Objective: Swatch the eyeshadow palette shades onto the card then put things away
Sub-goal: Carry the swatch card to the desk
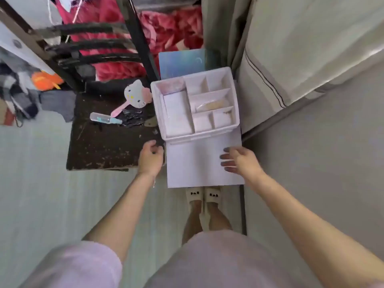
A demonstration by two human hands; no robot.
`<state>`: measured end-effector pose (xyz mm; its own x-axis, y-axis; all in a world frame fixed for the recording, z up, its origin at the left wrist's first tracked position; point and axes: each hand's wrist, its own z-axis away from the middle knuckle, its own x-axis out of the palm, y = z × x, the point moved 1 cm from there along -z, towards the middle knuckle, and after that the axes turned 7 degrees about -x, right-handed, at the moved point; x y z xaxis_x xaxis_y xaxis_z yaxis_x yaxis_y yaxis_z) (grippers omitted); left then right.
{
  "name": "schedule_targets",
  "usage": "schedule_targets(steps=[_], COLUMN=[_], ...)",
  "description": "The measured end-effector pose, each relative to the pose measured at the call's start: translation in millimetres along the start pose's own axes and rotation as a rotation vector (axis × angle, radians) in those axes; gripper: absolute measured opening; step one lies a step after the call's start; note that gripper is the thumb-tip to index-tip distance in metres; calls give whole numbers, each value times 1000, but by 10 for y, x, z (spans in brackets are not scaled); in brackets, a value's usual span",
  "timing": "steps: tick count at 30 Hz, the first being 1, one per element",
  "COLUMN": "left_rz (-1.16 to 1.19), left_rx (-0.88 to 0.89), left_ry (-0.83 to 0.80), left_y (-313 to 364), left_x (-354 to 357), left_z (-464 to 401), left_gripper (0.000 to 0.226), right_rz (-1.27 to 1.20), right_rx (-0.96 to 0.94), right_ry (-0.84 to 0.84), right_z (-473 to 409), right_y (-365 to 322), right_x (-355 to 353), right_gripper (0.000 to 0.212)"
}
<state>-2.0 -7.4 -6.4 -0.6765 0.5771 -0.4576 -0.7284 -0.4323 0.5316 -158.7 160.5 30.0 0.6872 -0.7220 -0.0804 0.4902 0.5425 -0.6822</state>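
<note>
White plastic organiser box (195, 104) sits at the right end of the dark, scuffed bench (108, 146), split into several compartments; one of the middle ones holds a small clear packet with something tan in it, the rest look like pale pads or cards, too washed out to tell. Just in front of the box lies a white card (197, 163), its near edge hanging out past the bench over the person's feet in cream slippers (204, 196); behind the box a shimmery blue flat case (180, 62) stands on edge, might be the eyeshadow palette but I can't say for sure. Left hand (150, 157) is at the bench edge right beside the card's left side, fingers curled in loosely, and I can't see it gripping anything; right hand (239, 161) is over the card's right side, fingers stretched out flat and spread, holding nothing. Further left on the bench: a cat-face hand mirror (135, 96) with a pink handle, a clear little bottle (105, 118) lying on its side, and a heap of black hair clips (133, 118).
</note>
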Motion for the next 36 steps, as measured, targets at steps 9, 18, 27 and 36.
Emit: schedule_targets(steps=[9, 18, 27, 36], left_rz=[-83, -82, -104, 225], left_rx=[202, 248, 168, 390], left_ry=[293, 205, 66, 56], left_y=[177, 143, 204, 515], left_x=[271, 210, 114, -442], left_z=[-448, -520, -563, 577], left_gripper=[21, 10, 18, 32], right_rz=[-115, 45, 32, 438], right_rx=[-119, -40, -76, -393], right_ry=[-132, -40, -132, -301], right_z=[-932, -1468, -975, 285], right_y=[-1055, -1349, -1057, -947], right_x=[840, 1298, 988, 642], right_gripper=[23, 29, 14, 17])
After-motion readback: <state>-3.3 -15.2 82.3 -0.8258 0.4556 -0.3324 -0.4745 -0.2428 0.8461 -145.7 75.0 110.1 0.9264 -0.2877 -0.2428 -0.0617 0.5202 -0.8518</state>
